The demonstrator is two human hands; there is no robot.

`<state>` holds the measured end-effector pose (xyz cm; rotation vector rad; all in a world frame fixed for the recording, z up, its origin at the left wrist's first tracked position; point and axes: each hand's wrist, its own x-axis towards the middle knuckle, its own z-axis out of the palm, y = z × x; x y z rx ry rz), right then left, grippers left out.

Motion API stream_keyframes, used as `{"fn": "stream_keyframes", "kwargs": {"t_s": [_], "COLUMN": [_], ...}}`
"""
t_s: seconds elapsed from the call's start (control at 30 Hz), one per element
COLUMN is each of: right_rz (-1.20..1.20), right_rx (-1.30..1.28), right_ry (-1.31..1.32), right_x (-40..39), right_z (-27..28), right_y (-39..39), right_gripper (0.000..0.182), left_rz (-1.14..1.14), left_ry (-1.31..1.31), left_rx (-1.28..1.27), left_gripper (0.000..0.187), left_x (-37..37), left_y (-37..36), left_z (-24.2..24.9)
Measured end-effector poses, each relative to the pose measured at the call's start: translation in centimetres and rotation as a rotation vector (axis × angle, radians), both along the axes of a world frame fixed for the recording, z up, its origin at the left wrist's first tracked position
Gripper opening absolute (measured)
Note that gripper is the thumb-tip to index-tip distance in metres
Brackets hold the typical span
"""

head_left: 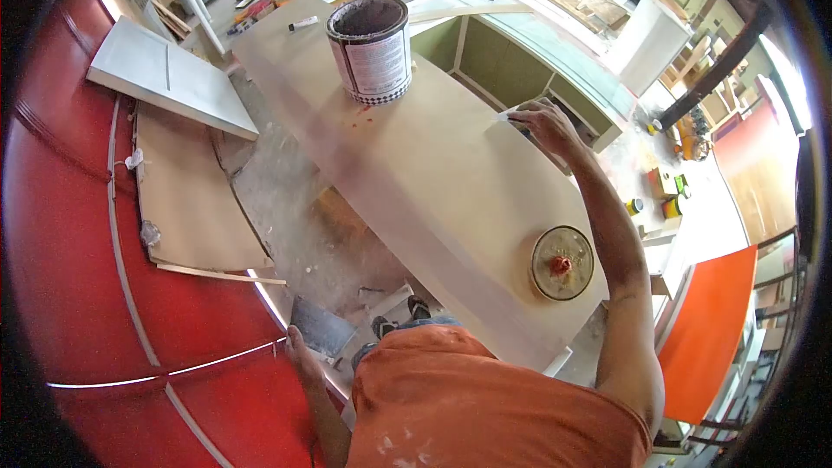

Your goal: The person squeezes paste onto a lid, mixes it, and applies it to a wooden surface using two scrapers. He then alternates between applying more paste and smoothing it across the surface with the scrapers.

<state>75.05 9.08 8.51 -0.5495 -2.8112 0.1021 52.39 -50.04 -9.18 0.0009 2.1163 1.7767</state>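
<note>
My left hand (302, 354) is low on the left side, closed at the edge of a grey flat plate (321, 328). Farther forward and to the right, my right hand (548, 126) pinches a small pale flat tool (508, 114) over the far right edge of the beige board (459, 182). A large open can (371, 56) with a dark, stained inside stands on the board, with small red spots beside its base. Nearer my right arm lies a round lid (562, 282) with a lump of red paste (561, 265) at its middle.
Red panels (78, 208) line the left side, with a white panel (165, 74) and brown cardboard (191, 191) beside them. A green-sided cabinet frame (503, 65) stands beyond the board. An orange panel (711, 334) and small tins (672, 208) are at the right.
</note>
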Motion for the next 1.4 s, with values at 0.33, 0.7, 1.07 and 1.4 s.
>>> {"fn": "stream_keyframes", "kwargs": {"t_s": [0.33, 0.7, 1.07, 1.4], "right_rz": [0.01, 0.175, 0.41, 0.323], "right_rx": [0.219, 0.108, 0.181, 0.02], "right_ry": [0.008, -0.071, -0.117, 0.033], "right_x": [1.8, -1.6, -1.6, -1.6], "right_z": [-4.0, 0.2, -1.1, -1.3], "right_y": [1.7, 3.8, 10.4, 7.7], "right_gripper": [0.031, 0.031, 0.029, 0.036], "left_rz": [0.086, 0.156, 0.147, 0.124], "left_ry": [-0.124, -0.055, -0.004, -0.076], "left_rx": [0.037, -0.094, -0.208, -0.23], "left_gripper": [0.072, 0.063, 0.065, 0.064], "left_x": [1.9, 1.9, 1.1, 3.6], "left_y": [0.4, 0.7, 0.7, 4.5], "left_z": [1.1, 1.1, -1.5, 7.5]}}
